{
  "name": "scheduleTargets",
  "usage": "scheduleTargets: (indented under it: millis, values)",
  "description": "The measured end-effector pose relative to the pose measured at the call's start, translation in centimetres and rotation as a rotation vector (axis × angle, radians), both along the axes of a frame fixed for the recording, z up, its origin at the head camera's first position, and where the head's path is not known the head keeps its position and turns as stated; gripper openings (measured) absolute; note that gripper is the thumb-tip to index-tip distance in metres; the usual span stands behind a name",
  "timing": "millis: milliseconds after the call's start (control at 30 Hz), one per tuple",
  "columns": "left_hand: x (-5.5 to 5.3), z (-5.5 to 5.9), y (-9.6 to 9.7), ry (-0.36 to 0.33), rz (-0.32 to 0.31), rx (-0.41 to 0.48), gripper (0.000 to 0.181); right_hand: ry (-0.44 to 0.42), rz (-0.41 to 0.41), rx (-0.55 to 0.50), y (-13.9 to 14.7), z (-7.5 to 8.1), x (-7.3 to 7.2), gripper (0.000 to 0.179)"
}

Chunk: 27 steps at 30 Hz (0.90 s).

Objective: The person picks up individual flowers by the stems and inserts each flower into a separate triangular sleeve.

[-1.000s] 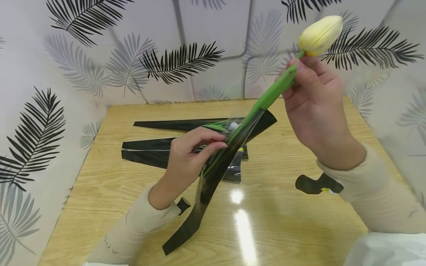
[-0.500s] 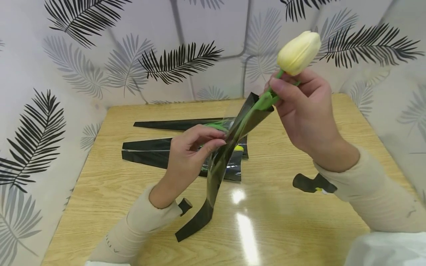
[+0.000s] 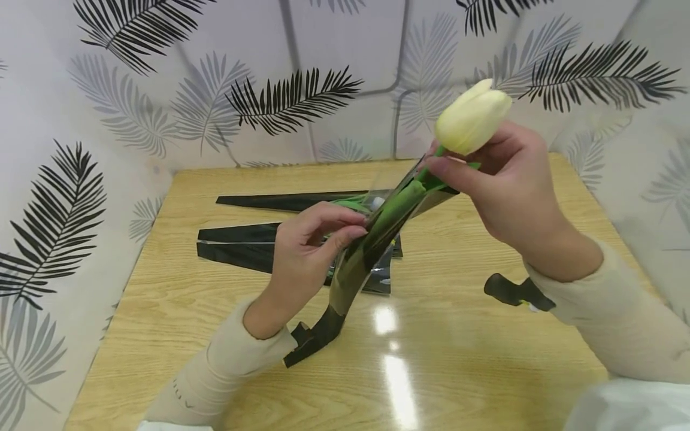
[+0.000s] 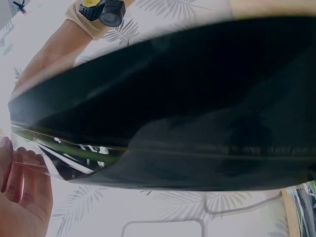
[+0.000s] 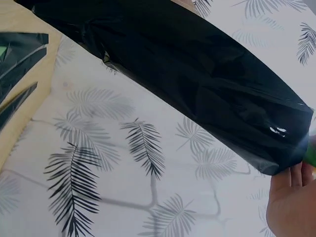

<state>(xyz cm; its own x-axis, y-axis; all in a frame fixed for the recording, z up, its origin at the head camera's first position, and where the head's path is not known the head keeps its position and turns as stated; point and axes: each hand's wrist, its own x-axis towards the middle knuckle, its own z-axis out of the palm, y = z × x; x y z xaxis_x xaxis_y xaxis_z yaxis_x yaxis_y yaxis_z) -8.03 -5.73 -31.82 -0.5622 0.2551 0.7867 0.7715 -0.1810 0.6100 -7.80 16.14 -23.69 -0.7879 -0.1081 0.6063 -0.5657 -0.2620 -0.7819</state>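
A pale yellow tulip [image 3: 471, 117] slants up to the right, its stem and leaf inside a long black flower sleeve [image 3: 347, 284] with a clear film front. Just below the bloom, my right hand [image 3: 512, 179] pinches the stem. My left hand [image 3: 312, 257] pinches the sleeve's edge partway down, between thumb and fingers. The sleeve's narrow lower end bends to the left. In the left wrist view the black sleeve [image 4: 187, 98] fills most of the picture, with the left hand [image 4: 24, 197] at its end. The right wrist view has the right hand [image 5: 294, 202] by the sleeve's wide mouth.
Behind the left hand, wrapped flowers in black sleeves lie on the wooden table [image 3: 458, 359]: one sleeve [image 3: 259, 202] at the back and another sleeve [image 3: 232, 248] nearer. A leaf-patterned backdrop [image 3: 345, 137] rises behind the table. Both wrists wear small black cameras.
The right hand has moved down and left, and the tulip has slid deeper into the sleeve. The sleeve's lower end has moved up a little; the left hand stays nearly in place.
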Motion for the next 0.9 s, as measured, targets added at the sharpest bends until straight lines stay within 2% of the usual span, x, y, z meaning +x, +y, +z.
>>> scheduleTargets:
  millis: [267, 600, 733, 900]
  values:
    - [0.22, 0.26, 0.52, -0.009, -0.063, -0.042, 0.022, 0.129, 0.013, 0.15, 0.31, -0.42, 0.31, 0.022]
    - [0.18, 0.19, 0.71, 0.038, -0.077, -0.072, 0.016, 0.159, 0.019, 0.223, 0.35, -0.46, 0.13, 0.021]
    - [0.19, 0.21, 0.59, -0.008, -0.107, -0.037, 0.013, 0.163, 0.061, 0.257, 0.56, -0.33, 0.04, 0.021]
    - [0.81, 0.95, 0.49, -0.075, -0.075, -0.004, 0.012, 0.217, 0.063, 0.311, 0.84, -0.25, 0.28, 0.019]
